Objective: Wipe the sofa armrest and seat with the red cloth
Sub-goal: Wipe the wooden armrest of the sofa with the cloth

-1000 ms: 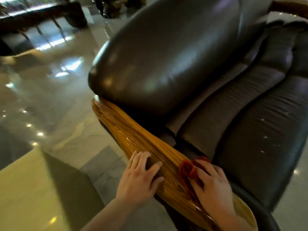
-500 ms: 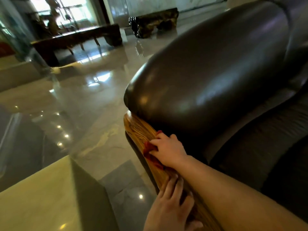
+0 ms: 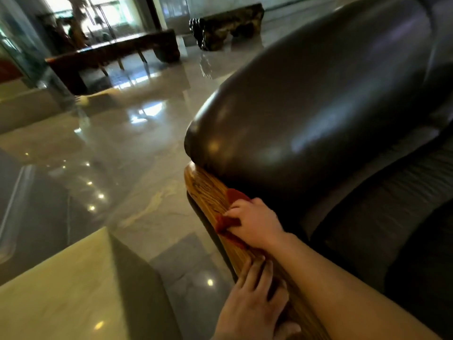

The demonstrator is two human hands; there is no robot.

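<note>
A dark leather sofa fills the right of the view, with a rounded padded armrest [image 3: 306,114] above a wooden armrest rail [image 3: 206,190]. The seat cushion [image 3: 382,217] lies to the right. My right hand [image 3: 257,223] presses the red cloth [image 3: 228,223] flat on the wooden rail, close under the leather pad. My left hand [image 3: 255,303] rests on the same rail nearer to me, fingers spread, holding nothing.
Glossy marble floor [image 3: 127,153] spreads to the left. A pale stone-topped table corner [image 3: 61,285] sits at lower left. A dark wooden bench [image 3: 115,52] and a carved stump seat [image 3: 228,25] stand far back.
My right hand slid the red cloth along the wooden rail from the near end toward the far end. My left hand stayed on the rail. The view tilted up.
</note>
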